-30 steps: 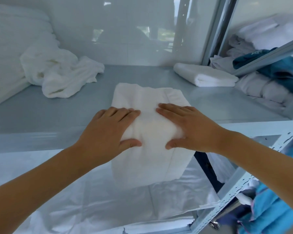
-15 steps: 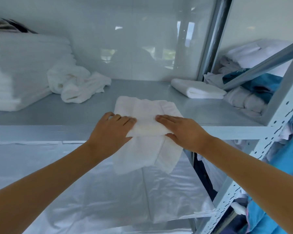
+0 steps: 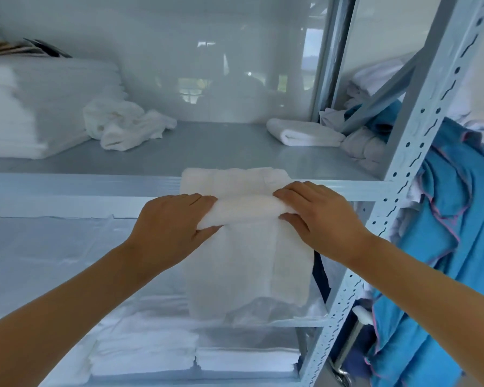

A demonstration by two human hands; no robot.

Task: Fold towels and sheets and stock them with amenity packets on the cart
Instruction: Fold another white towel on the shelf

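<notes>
A white towel [image 3: 246, 261] hangs over the front edge of the grey metal shelf [image 3: 207, 152], its far end lying flat on the shelf and its long part drooping down in front. My left hand [image 3: 171, 227] grips a raised fold of the towel at its left side, fingers over the top and thumb underneath. On the right side of that fold my right hand [image 3: 319, 219] grips it the same way. Both hands sit level with the shelf's front lip.
A crumpled white towel [image 3: 123, 125] and a tall stack of folded white linen [image 3: 34, 107] sit at the shelf's left. A folded towel [image 3: 305, 132] lies at the back right. A perforated upright post [image 3: 397, 174] stands right, blue cloth [image 3: 442, 247] beyond it. Folded towels [image 3: 151, 350] lie below.
The view has dropped lower and closer to the shelf edge. Both hands went from pressing flat on the towel to gripping a fold, and more of the towel now hangs down in front.
</notes>
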